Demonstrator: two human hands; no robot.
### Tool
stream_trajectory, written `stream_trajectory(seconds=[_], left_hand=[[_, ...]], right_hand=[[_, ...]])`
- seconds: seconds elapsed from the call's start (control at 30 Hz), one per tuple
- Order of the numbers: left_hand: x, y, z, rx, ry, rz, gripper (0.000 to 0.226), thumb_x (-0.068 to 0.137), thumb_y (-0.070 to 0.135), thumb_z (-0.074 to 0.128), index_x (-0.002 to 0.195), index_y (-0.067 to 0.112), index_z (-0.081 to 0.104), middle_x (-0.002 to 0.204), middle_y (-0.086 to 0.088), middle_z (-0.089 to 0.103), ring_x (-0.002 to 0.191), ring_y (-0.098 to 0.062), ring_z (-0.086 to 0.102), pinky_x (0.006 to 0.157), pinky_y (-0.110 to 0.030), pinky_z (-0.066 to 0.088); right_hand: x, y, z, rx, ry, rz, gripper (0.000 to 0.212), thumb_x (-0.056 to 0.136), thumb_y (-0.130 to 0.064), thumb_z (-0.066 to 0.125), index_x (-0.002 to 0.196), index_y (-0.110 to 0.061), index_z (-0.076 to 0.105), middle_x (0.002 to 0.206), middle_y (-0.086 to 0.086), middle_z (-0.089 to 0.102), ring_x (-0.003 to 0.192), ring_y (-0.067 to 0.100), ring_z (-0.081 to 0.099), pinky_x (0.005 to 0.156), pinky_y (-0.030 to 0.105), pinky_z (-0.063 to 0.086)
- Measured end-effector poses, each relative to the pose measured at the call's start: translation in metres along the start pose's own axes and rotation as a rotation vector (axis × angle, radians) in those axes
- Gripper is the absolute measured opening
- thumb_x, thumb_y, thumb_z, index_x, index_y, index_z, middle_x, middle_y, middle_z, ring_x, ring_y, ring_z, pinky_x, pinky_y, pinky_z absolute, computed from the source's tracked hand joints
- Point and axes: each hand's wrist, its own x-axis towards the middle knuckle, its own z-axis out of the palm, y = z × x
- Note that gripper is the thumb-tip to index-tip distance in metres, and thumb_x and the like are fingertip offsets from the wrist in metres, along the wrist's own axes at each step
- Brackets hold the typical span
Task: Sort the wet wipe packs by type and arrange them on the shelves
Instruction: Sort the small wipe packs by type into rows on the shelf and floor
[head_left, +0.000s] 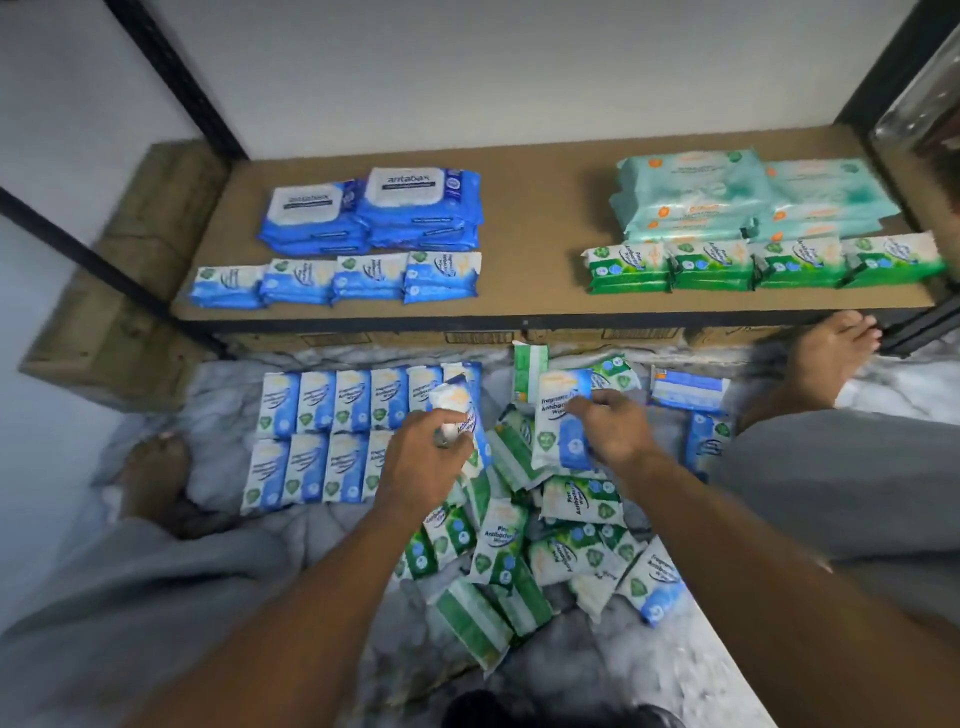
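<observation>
down on the floor, the left hand (423, 457) grips a blue pack (462, 415) over the tidy blue rows (332, 431), while the right hand (613, 431) holds another blue pack (558, 421) above the loose green pile (524, 551). sorted stacks (374, 228) lie on the shelf (524, 244).

- "antabax" is printed in dark letters on the white lids of the two big blue packs (410, 208) at the back left of your shelf (519, 296).
- The blue-and-white pack (556, 395) gripped in your right hand (618, 431) reads "Fragrance… Antibacterial Wipes".
- The tilted blue pack (457, 400) held in your left hand (426, 457) shows only "Antibac…".
- The green floor packs (501, 535) read "Pine Antibacterial Wipes".
- The green shelf packs (711, 262) carry "Antibacterial Wipes" sideways.
- The print on the teal packs (696, 192) is too blurred to read.
</observation>
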Motion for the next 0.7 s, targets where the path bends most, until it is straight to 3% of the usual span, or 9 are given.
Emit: stream_trajectory(seconds=[0.1, 0.23, 0.33, 0.4, 0.5, 0.7], left_hand=[[-0.005, -0.024, -0.017, -0.049, 0.051, -0.046, 0.021, 0.090, 0.017, 0.066, 0.098, 0.035, 0.063, 0.106, -0.001, 0.059, 0.069, -0.017, 0.064, 0.066, -0.032, 0.053], [-0.002, -0.054, -0.031, -0.190, 0.054, -0.168, 0.030, 0.092, 0.007, 0.060, 0.105, 0.032, 0.053, 0.098, -0.007, 0.064, 0.063, -0.019, 0.061, 0.055, -0.038, 0.051], [0.006, -0.068, -0.032, -0.390, 0.102, -0.277, 0.048, 0.089, 0.000, 0.064, 0.124, 0.023, 0.041, 0.108, -0.005, 0.059, 0.078, -0.007, 0.062, 0.056, -0.023, 0.050], [0.011, -0.075, -0.031, -0.395, 0.075, -0.339, 0.054, 0.090, 0.004, 0.065, 0.136, 0.016, 0.042, 0.114, -0.003, 0.060, 0.083, -0.007, 0.061, 0.064, -0.023, 0.049], [0.020, -0.087, -0.024, -0.320, -0.012, -0.355, 0.032, 0.093, 0.009, 0.062, 0.125, 0.011, 0.056, 0.111, -0.001, 0.063, 0.079, -0.007, 0.059, 0.063, -0.023, 0.045], [0.040, -0.110, -0.003, -0.294, -0.118, -0.443, 0.021, 0.096, 0.022, 0.057, 0.111, 0.013, 0.045, 0.097, -0.006, 0.056, 0.067, -0.016, 0.052, 0.055, -0.028, 0.039]], right_hand=[[-0.001, 0.000, 0.029, 0.033, -0.060, 0.015, 0.031, 0.091, -0.022, 0.068, 0.117, -0.009, 0.056, 0.067, 0.010, 0.048, 0.058, 0.022, 0.041, 0.054, 0.035, 0.037], [0.005, 0.006, 0.062, 0.033, -0.148, 0.050, 0.031, 0.086, -0.023, 0.072, 0.109, -0.007, 0.060, 0.087, 0.014, 0.063, 0.073, 0.030, 0.059, 0.067, 0.046, 0.052], [0.010, 0.008, 0.082, -0.030, -0.167, 0.033, 0.019, 0.086, -0.020, 0.069, 0.081, -0.004, 0.061, 0.069, 0.015, 0.051, 0.057, 0.022, 0.044, 0.054, 0.034, 0.036], [0.015, 0.012, 0.092, -0.064, -0.179, 0.030, 0.027, 0.088, -0.018, 0.067, 0.068, -0.012, 0.050, 0.063, 0.012, 0.041, 0.053, 0.021, 0.035, 0.054, 0.033, 0.028], [0.023, 0.018, 0.106, -0.127, -0.197, 0.017, 0.035, 0.089, -0.018, 0.064, 0.063, -0.017, 0.040, 0.061, 0.010, 0.036, 0.052, 0.020, 0.031, 0.056, 0.033, 0.026], [0.045, 0.028, 0.134, -0.180, -0.233, 0.041, 0.022, 0.093, -0.020, 0.057, 0.074, -0.014, 0.046, 0.060, 0.004, 0.037, 0.052, 0.018, 0.031, 0.055, 0.029, 0.026]])
